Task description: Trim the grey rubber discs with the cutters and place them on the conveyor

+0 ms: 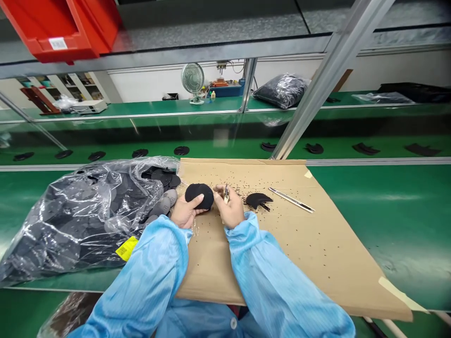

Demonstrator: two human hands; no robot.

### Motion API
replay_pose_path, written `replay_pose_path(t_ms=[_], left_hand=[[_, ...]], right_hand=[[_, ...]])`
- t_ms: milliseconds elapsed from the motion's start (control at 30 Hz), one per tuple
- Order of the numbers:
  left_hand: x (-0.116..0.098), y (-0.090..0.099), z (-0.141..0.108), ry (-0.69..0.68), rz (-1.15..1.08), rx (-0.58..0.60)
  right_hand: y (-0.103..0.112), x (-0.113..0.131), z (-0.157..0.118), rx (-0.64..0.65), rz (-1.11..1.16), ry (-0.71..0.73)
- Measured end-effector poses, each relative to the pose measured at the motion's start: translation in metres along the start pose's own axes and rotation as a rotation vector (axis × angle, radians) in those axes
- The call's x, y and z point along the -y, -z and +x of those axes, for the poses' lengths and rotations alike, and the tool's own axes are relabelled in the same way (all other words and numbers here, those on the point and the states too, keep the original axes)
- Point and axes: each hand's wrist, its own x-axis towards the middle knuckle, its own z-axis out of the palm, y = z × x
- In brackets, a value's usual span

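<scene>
My left hand is closed around flat black rounded pieces, its thumb on top of them. They look like overlapping discs, but I cannot tell how many there are. My right hand grips a small tool with a metal tip and a pale body, close to the right edge of the pieces; its exact kind is unclear. To the right, a curved black part lies on the brown cardboard sheet. Beyond it rests a slim metal cutter knife. Tiny black crumbs are scattered over the cardboard.
A big clear plastic bag full of dark discs lies at left, its mouth by my left hand. Behind the cardboard, black parts sit spaced along a green conveyor. A slanted metal post and a red bin stand above.
</scene>
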Motion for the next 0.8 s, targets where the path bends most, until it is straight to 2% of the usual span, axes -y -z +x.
replay_pose_path(t_ms=[200, 367, 633, 800], left_hand=[[0.0069, -0.0002, 0.001, -0.115, 0.053, 0.042], [0.0092, 0.0037, 0.0042, -0.179, 0.087, 0.086], [0.009, 0.0055, 0.0037, -0.189, 0.115, 0.178], [0.0099, 0.0058, 0.0031, -0.204, 0.121, 0.212]], right_hand=[[0.0012, 0.0, 0.0023, 0.054, 0.138, -0.069], [-0.0004, -0.0052, 0.0034, 0.116, 0.222, -0.038], [-0.0021, -0.0049, 0.0036, 0.079, 0.401, -0.103], [-0.0022, 0.002, 0.0045, 0.04, 0.409, -0.153]])
